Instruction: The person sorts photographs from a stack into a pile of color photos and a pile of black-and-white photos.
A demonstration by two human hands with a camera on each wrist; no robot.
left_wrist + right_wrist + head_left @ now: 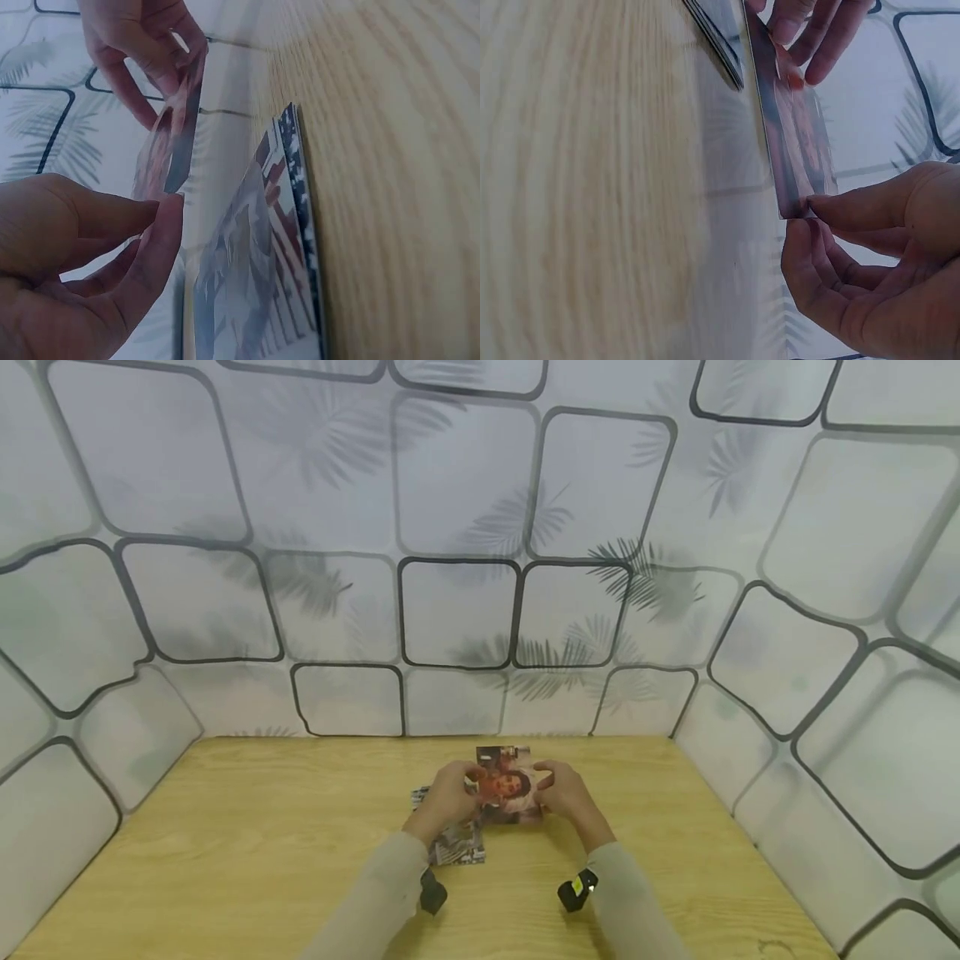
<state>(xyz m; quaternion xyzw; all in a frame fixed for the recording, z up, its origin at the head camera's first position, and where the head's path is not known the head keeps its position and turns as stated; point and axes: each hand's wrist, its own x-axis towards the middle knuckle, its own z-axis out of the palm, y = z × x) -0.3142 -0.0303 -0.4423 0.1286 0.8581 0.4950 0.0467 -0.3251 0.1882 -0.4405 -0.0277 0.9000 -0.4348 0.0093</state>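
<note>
Two hands, left hand [447, 795] and right hand [564, 793], pinch one photo [508, 785] by opposite edges above the counter [262, 827]; such light fingertip grips could let it slip onto the stack [457, 843] below the left hand.

A light wooden table [247, 852] with visible grain fills the lower half of the head view, butting against patterned walls at 12, 9 and 3 o'clock. Just past its centre, toward 12 o'clock, a small stack of printed photo cards [456, 845] lies flat on the wood.
</note>
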